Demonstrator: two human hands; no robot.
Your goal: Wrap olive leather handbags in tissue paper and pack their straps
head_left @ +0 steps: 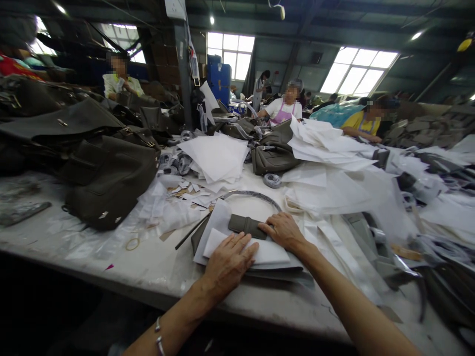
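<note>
At the near edge of a cluttered worktable (148, 259), a person's left hand (230, 259) lies flat, fingers extended, on folded white sheeting (272, 253), seemingly keeping it down on the dark bag (278, 273) beneath both hands. Further right, the right hand (285, 231) angles inward, fingertips at a dark flap's (240, 224) right end, perhaps steadying it; whether it pinches, I cannot tell.
</note>
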